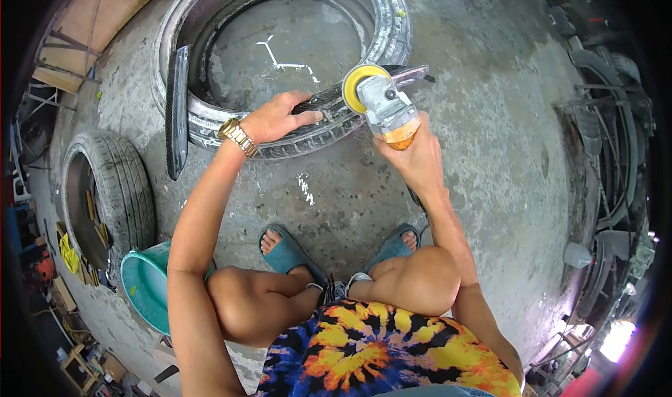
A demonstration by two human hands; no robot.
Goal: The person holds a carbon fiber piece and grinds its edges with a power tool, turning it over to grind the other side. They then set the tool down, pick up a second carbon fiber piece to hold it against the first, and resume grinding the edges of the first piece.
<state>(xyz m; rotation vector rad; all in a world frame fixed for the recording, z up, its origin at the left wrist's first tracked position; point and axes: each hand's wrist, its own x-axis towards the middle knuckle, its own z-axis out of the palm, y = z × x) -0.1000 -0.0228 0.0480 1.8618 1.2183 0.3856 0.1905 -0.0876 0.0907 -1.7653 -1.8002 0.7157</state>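
My right hand [418, 158] is wrapped round an angle grinder [383, 104] with a grey head, an orange body and a yellow disc [354, 88]. The disc overlaps a long dark strip with a carbon-fibre weave [409, 77], which lies across the near side of a flat tyre [280, 147]. On the strip's left end, my left hand [278, 121] presses down with its thumb pointing right and its fingers closed about the edge. A second woven dark strip [178, 114] leans against the tyre's left side.
Left of my legs stands a teal bucket [148, 285]. Behind it another tyre [115, 194] is upright on the concrete floor [490, 152]. Car parts [605, 117] line the right side, with a translucent jug [578, 255] near them. Wood pieces and tools clutter the far left.
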